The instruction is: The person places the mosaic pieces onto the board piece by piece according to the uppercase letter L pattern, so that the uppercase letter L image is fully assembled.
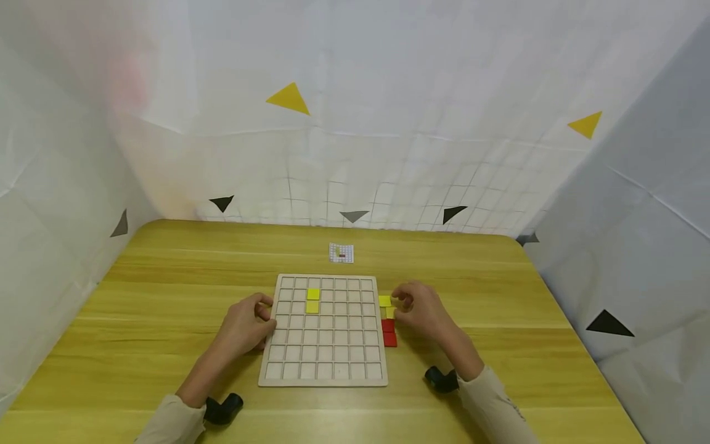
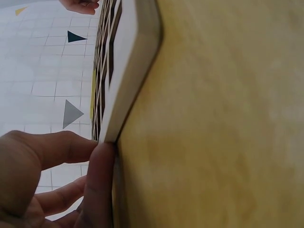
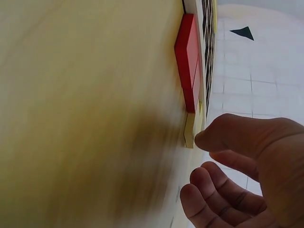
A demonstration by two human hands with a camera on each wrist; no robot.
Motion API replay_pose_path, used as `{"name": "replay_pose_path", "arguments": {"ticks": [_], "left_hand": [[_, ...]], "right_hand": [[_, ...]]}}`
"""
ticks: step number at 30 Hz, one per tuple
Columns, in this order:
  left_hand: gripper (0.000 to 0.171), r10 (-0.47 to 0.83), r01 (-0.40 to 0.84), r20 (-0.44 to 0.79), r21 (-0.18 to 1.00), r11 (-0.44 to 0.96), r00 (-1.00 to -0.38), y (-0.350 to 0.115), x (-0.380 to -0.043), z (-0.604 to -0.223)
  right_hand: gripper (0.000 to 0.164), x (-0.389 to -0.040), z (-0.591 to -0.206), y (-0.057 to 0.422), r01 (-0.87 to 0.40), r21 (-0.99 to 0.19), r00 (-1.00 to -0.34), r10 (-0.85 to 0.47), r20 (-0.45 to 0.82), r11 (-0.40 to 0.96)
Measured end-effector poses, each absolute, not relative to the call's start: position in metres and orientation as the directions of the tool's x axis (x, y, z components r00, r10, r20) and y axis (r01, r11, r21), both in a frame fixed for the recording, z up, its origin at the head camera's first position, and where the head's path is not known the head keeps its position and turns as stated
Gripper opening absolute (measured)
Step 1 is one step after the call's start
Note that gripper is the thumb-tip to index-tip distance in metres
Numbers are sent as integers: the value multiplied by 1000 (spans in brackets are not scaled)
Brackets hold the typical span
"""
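Observation:
A pale wooden grid board [image 1: 326, 354] lies flat, with a yellow tile [image 1: 313, 294] and another yellow tile [image 1: 312, 306] below it in its upper cells. My left hand [image 1: 246, 324] pinches the board's left edge between thumb and finger. Past the right edge, my right hand [image 1: 424, 311] is held over a loose yellow tile [image 1: 390, 312], its thumb tip [image 3: 202, 140] right at the tile in the right wrist view and its other fingers loosely bent. Close by are another yellow tile [image 1: 385, 301] and two red tiles [image 1: 390, 340].
A small printed grid card [image 1: 341, 253] with coloured squares lies beyond the board on the wooden table [image 1: 183, 277]. White sheets [image 1: 388, 154] with triangle markers stand behind and at both sides. Black curved pieces [image 1: 224, 409] sit by both wrists.

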State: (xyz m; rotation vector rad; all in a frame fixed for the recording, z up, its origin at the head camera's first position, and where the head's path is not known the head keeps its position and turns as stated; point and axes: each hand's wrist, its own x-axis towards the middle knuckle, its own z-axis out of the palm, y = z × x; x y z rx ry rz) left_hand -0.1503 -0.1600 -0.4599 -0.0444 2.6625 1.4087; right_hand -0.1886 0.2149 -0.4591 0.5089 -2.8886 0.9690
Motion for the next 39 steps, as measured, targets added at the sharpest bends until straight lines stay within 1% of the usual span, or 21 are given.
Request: {"name": "replay_pose_path", "arguments": {"ticks": [10, 17, 28, 39], "left_hand": [[38, 36, -85, -127, 821, 564, -991, -162, -151, -457], [38, 40, -92, -137, 828, 553, -990, -161, -150, -456], [37, 38, -88, -129, 835, 544, -991, -160, -149, -456], [37, 35, -85, -123, 833, 546, -992, -160, -149, -456]], "right_hand": [[27, -185, -456, 222, -424, -565, -903, -383, 197, 708], [29, -184, -462, 221, -408, -585, -905, -395, 158, 701], [28, -184, -467, 221, -447, -595, -886, -422, 192, 669], [30, -182, -465, 221, -400, -581, -906, -402, 135, 708]]}}
